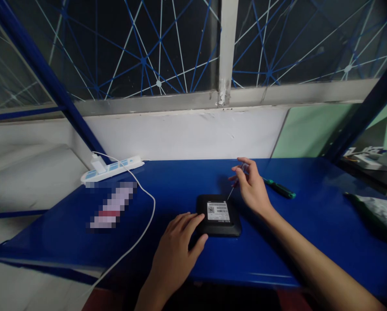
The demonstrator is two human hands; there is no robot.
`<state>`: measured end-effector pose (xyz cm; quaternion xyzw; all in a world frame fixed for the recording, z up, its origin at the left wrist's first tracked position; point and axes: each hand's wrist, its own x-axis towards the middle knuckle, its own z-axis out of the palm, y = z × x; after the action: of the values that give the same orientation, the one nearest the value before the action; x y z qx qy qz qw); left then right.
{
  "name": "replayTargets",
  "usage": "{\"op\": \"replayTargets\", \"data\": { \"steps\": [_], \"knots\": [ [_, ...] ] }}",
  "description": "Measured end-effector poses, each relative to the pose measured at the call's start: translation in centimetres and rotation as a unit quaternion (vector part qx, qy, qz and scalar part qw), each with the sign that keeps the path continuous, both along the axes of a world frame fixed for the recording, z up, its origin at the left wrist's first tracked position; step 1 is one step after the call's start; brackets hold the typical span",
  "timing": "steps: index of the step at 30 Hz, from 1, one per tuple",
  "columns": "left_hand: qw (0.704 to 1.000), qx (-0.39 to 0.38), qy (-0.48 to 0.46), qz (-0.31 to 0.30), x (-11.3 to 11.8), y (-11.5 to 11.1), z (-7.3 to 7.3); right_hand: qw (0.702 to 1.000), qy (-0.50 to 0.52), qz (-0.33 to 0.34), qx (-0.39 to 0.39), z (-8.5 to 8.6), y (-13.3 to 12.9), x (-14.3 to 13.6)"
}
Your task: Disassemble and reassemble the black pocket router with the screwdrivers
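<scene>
Fig.: left hand [177, 246], fingers spread, steadies black device [218, 214] w/ case closed; right hand [253, 185] pinches thin screwdriver [235, 185], tip at device's 1 o'clock corner. Opening apparently just starting.

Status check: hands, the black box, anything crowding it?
Left hand flat against black box, steadying. Right hand pinches thin screwdriver, tip near box's top corner. Green screwdriver lies behind right hand; white cable left, apart.

On the blue bench [187, 181], the left hand [176, 250] rests against a black box [218, 214] with a white label. The right hand [252, 185] pinches what seems a thin screwdriver [233, 190], tip on the box's far corner.
</scene>
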<state>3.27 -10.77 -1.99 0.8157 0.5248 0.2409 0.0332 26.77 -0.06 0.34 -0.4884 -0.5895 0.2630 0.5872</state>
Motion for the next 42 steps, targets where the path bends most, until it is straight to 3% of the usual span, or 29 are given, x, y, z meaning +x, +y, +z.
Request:
{"op": "replayTargets", "data": {
  "steps": [11, 22, 30, 37, 42],
  "knots": [
    [1.000, -0.003, -0.002, 0.000, -0.10, 0.02, -0.21, 1.000, -0.021, -0.014, 0.005, -0.50, 0.57, 0.43],
    [1.000, -0.002, -0.008, 0.003, -0.05, -0.17, -0.09, 1.000, 0.002, 0.021, -0.005, 0.00, -0.08, 0.10],
    [1.000, -0.010, -0.009, 0.002, -0.12, -0.12, -0.17, 0.999, -0.024, 0.003, 0.025, 0.05, 0.13, 0.23],
    [1.000, -0.008, -0.011, 0.001, -0.03, -0.28, -0.06, 0.999, 0.003, 0.044, 0.005, -0.02, -0.03, 0.07],
    [1.000, -0.017, -0.010, 0.001, -0.07, -0.13, -0.01, 0.999, -0.011, 0.032, -0.008, -0.04, -0.21, -0.13]
  ]
}}
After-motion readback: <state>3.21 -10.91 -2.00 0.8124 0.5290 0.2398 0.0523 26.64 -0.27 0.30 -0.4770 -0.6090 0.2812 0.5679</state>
